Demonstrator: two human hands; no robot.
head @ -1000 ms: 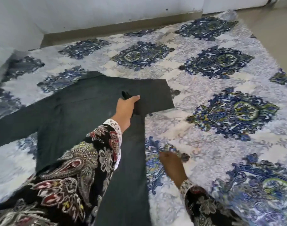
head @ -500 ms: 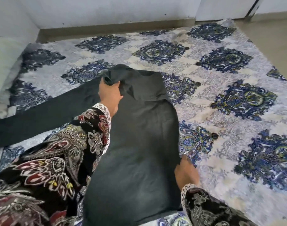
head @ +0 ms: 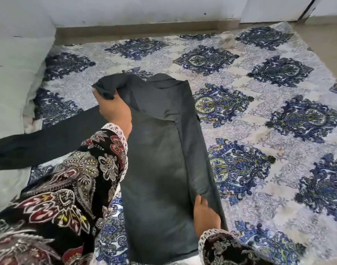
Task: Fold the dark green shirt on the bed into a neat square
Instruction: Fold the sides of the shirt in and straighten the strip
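Green shirt (head: pixel 160 159) bunched in left hand (head: pixel 114 109), right hand (head: pixel 206 219) pinching its edge, fingertips hidden.

Home bedroom, patterned bedsheet (head: pixel 240 77), pillow (head: pixel 14 77) at left, plain wall (head: pixel 144 10)

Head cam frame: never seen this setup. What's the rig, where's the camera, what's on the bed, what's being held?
There is no robot here: a person works with two bare hands, and the single wide-angle camera sits on their head, looking forward and down. The patterned sleeves at the bottom are their own arms.

The surface is a bed covered by a blue-and-white patterned bedspread. On it lies the dark green shirt, its right side already folded inward, with one long sleeve stretched out to the left.

The left hand grips a bunched, lifted part of the shirt near its top. The right hand pinches the folded right edge lower down. A pale pillow sits at far left.
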